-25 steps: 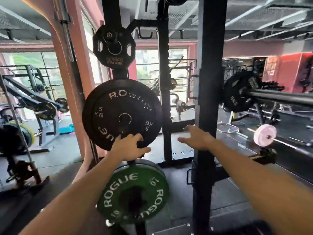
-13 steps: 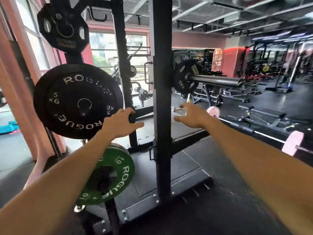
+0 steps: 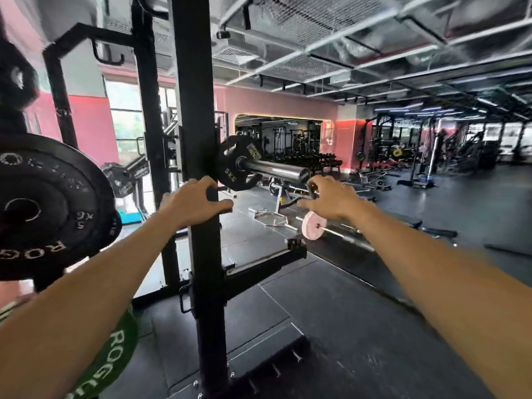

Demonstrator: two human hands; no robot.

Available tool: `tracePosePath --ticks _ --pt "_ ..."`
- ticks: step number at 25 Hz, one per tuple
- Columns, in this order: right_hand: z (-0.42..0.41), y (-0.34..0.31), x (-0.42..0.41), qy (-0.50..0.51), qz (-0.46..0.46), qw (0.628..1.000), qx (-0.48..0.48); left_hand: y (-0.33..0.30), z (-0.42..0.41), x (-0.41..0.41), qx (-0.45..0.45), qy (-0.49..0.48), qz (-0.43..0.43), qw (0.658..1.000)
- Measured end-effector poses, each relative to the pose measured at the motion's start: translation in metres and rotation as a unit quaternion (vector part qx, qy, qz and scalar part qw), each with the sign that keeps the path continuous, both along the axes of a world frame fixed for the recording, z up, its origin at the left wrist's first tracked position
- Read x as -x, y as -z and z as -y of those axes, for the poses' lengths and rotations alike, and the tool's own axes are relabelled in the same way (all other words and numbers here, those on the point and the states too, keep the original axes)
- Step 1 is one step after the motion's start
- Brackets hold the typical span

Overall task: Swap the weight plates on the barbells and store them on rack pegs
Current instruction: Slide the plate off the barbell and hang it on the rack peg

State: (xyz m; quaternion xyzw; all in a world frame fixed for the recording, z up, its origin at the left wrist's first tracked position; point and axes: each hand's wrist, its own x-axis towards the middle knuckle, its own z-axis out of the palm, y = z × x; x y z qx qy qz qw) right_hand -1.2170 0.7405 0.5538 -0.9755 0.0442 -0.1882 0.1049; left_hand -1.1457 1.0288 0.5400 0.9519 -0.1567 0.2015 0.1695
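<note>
Head view, my inventory.

Left hand (image 3: 193, 203): centre of frame, fingers spread and loosely bent in front of the black rack upright (image 3: 195, 110). I cannot tell whether it touches the post; it holds nothing.

Right hand (image 3: 331, 200): right of centre, fingers relaxed and partly curled, reaching out just below the tip of the barbell sleeve (image 3: 276, 170). I see nothing gripped, and I cannot tell if a fingertip meets the sleeve.

Barbell sleeve: chrome, long axis running from the upright toward the right and slightly down the frame, free end nearest my right hand. One small black plate marked 5KG (image 3: 240, 163) sits on it, pushed up against the upright, face toward me.

Rack storage, left edge of frame: a large black 5 KG Rogue plate (image 3: 49, 211) hangs upright, its face toward me. Below it, lower left, a green Rogue plate (image 3: 115, 355) is partly hidden behind my left forearm.

Floor, centre right: a second bar with a pink plate (image 3: 313, 225) on its near end, lying below my right hand, well apart from the rack.
</note>
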Motion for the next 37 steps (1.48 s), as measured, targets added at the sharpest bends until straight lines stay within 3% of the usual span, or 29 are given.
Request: tracePosePath --ticks 6,13,22,31,37 --pt "0.111 -0.018 -0.046 -0.024 -0.01 1.0 -0.014 -0.016 0.093 -0.033 0.036 -0.028 0.0 0.999" --pt "0.16 -0.005 -0.139 -0.077 -0.037 0.994 -0.07 -0.022 0.123 -0.094 0.041 -0.083 0.001 0.996" --pt "0.162 0.007 -0.297 -0.141 -0.034 0.985 -0.093 -0.029 0.121 -0.223 0.081 -0.135 0.034 0.987" --pt "0.126 0.023 -0.44 -0.179 -0.043 0.98 -0.074 -0.047 0.138 -0.332 0.065 -0.166 0.069 0.982" --pt "0.098 0.029 -0.523 -0.206 -0.056 0.968 -0.134 -0.06 0.144 -0.393 0.059 -0.197 0.062 0.977"
